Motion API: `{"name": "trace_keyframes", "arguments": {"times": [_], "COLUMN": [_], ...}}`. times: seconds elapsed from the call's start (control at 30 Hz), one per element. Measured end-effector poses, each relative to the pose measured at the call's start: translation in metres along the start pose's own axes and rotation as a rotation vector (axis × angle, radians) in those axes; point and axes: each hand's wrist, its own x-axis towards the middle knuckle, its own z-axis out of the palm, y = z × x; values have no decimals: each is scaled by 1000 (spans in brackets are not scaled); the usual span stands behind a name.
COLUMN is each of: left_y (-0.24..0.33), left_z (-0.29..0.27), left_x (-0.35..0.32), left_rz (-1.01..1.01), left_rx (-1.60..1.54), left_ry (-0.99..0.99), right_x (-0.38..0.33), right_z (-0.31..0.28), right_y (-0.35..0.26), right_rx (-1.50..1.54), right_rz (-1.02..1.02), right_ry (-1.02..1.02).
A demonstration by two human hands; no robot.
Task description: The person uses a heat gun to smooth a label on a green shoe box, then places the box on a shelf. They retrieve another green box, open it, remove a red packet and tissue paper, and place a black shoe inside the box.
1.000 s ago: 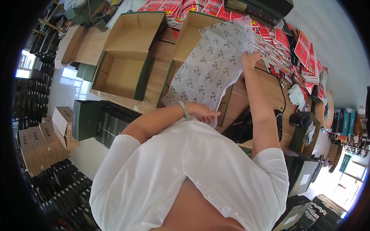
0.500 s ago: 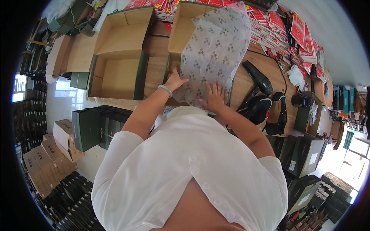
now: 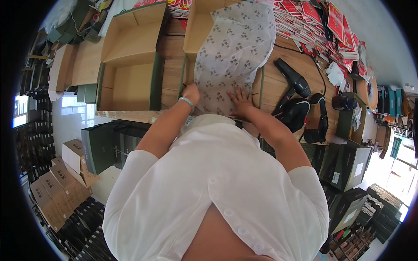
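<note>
A sheet of white tissue paper with a dark print lies across an open shoebox, covering much of its tan inside and running up over its lid. My left hand, with a bracelet at the wrist, is at the near left side of this box. Its fingers are curled closed at the paper's left edge. Flat on the near right part of the paper rests my right hand, open with its fingers spread. Whatever is under the paper is hidden.
Left of it stands another open shoebox with nothing inside. To the right are a black hair dryer with a cord and black shoes. Red printed cards are heaped at the back. Green boxes stand below the table edge.
The tissue paper has come down flatter into the box and shifted left. My left hand has gone from fingers apart to curled at the paper's edge; my right hand still presses on it.
</note>
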Motion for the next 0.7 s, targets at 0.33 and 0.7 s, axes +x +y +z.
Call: {"name": "trace_keyframes", "arguments": {"times": [0.33, 0.7], "left_y": [38, 20], "left_z": [-26, -1], "left_x": [-31, -21], "left_rz": [158, 327], "left_rx": [115, 340], "left_ry": [170, -172], "right_x": [3, 4], "right_z": [9, -10], "right_y": [-11, -11], "right_rx": [27, 57], "right_rz": [-21, 64], "right_ry": [91, 19]}}
